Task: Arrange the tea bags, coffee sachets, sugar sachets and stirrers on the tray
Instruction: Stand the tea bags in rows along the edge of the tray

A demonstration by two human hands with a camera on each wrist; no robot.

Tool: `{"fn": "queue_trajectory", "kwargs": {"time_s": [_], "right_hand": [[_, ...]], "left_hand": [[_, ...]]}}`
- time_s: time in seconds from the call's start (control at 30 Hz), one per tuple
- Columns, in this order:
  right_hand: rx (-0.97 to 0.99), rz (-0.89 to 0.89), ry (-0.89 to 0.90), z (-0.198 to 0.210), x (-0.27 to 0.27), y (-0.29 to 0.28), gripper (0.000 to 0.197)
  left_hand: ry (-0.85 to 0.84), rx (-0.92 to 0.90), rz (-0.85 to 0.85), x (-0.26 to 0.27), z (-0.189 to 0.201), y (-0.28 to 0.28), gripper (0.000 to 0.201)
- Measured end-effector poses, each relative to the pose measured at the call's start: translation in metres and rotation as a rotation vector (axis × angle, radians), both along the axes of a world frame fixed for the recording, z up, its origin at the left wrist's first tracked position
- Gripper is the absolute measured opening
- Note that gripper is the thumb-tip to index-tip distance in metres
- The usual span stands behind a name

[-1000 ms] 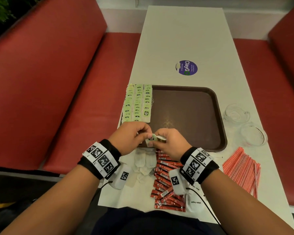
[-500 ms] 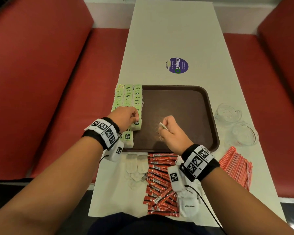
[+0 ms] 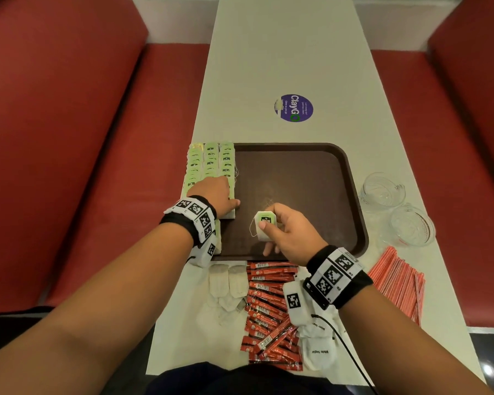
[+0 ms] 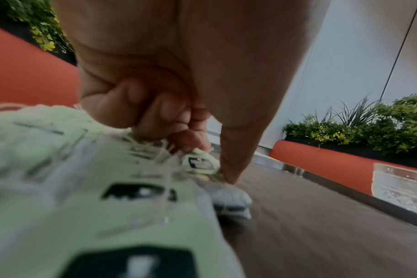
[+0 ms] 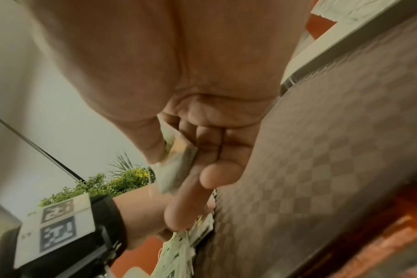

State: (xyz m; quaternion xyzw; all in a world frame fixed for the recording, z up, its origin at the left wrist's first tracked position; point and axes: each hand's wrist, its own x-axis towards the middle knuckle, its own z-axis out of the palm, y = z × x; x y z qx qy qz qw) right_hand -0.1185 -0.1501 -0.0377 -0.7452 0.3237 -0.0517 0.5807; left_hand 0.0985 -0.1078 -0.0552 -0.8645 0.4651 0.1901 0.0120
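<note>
Tea bag (image 3: 264, 227) now sits pinched in the right hand (image 3: 290, 235) above the tray (image 3: 354, 195), no longer shared by both, while the left hand (image 3: 214, 193), grip curled, has moved to press the rows (image 3: 211, 163), so placement comes next.

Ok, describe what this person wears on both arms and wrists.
Both forearms are bare, no sleeves. Each wrist carries a black band topped with white panels printed with square black-and-white markers. A white camera pod with its own marker hangs beneath each; a thin black cable trails from the right one.
</note>
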Motion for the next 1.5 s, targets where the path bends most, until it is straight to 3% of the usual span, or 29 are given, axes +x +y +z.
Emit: {"fn": "queue_trajectory", "kwargs": {"time_s": [0.17, 0.23, 0.37, 0.47, 0.57, 0.73, 0.83, 0.97, 1.1, 1.33, 1.5], "right_hand": [[0.07, -0.006, -0.029, 0.004, 0.005, 0.003, 0.005], [0.081, -0.006, -0.04, 0.002, 0.006, 0.003, 0.006], [0.045, 0.009, -0.042, -0.001, 0.01, 0.004, 0.013], [0.003, 0.011, -0.053, -0.004, 0.014, 0.002, 0.017], [-0.019, 0.007, -0.047, -0.003, 0.018, 0.002, 0.024], [-0.156, 0.013, 0.042, -0.004, 0.013, 0.006, 0.051], [-0.279, 0.126, 0.12, -0.006, 0.005, 0.008, 0.039], [-0.362, 0.339, 0.248, 0.0, -0.002, 0.018, 0.03], [-0.496, 0.493, 0.295, -0.004, -0.003, 0.03, 0.03], [-0.553, 0.581, 0.348, -0.01, -0.005, 0.041, 0.043], [-0.649, 0.672, 0.377, -0.013, -0.005, 0.047, 0.047]], "left_hand": [[-0.015, 0.037, -0.007, 0.0, 0.002, 0.001, 0.04], [0.033, -0.056, 0.0, 0.0, 0.011, 0.005, 0.034], [0.428, -0.411, -0.089, -0.009, 0.039, 0.02, 0.024], [0.607, -0.409, -0.234, -0.021, 0.057, 0.033, 0.015], [0.553, -0.419, -0.291, -0.021, 0.054, 0.039, 0.004], [0.442, -0.552, -0.051, -0.001, 0.045, 0.043, 0.004], [0.325, -0.364, -0.023, 0.009, 0.03, 0.043, 0.007], [0.328, -0.159, -0.026, 0.006, 0.008, 0.041, 0.012], [0.266, -0.175, 0.045, 0.004, -0.002, 0.036, 0.013], [0.071, -0.17, 0.02, -0.005, -0.003, 0.024, 0.02], [-0.019, 0.002, -0.065, -0.017, -0.007, 0.013, 0.038]]}}
